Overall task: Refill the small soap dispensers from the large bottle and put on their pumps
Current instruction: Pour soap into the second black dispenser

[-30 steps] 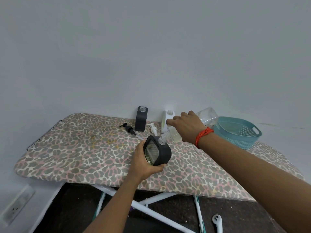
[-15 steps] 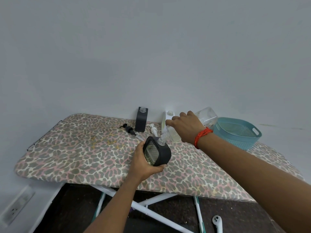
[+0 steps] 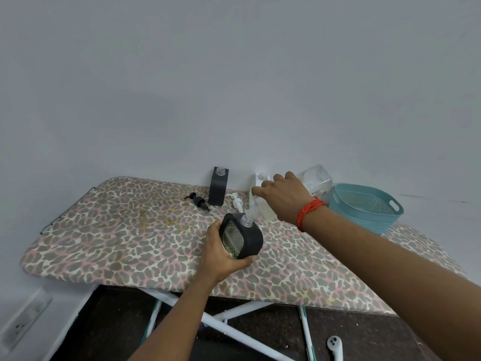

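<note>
Over the leopard-print ironing board (image 3: 125,230), I had the left hand (image 3: 224,257) wrapped round a small black dispenser (image 3: 251,239), tilted, its ribbed clear panel showing pale liquid. The right hand (image 3: 284,198) gripped the large clear bottle (image 3: 316,180), tipped neck-down at the dispenser's open mouth above the board's middle.

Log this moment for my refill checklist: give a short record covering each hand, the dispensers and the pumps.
left hand: grips the held black dispenser, tilted
right hand: holds the large bottle tipped, neck at that dispenser's open mouth
other dispensers: second black dispenser and white dispenser upright at the back, both without pumps
pumps: black pump and white pump lie loose on the ironing board
aside: teal basket at the board's right end
</note>
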